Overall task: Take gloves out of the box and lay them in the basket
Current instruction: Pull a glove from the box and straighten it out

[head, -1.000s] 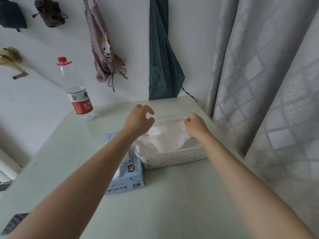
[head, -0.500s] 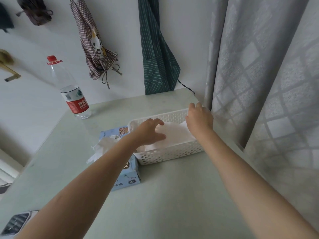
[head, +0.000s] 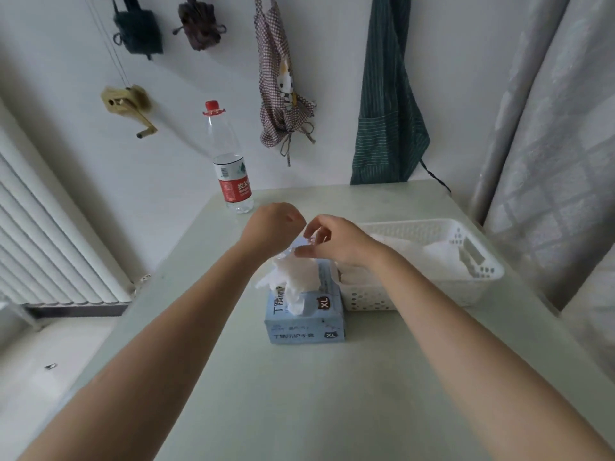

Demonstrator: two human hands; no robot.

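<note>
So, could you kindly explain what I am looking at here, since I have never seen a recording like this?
There is no machine: a person wears a wide-angle camera on the head, looking forward and down, so both bare forearms reach in from the bottom edge. On the pale table stands a blue glove box marked XL, with a white glove sticking out of its top. To its right is a white perforated basket with white gloves already lying inside. A water bottle with a red cap stands at the far edge. The left hand and right hand meet just above the box; whether either one actually grips the glove, I cannot tell. Aprons hang on the wall behind.
</note>
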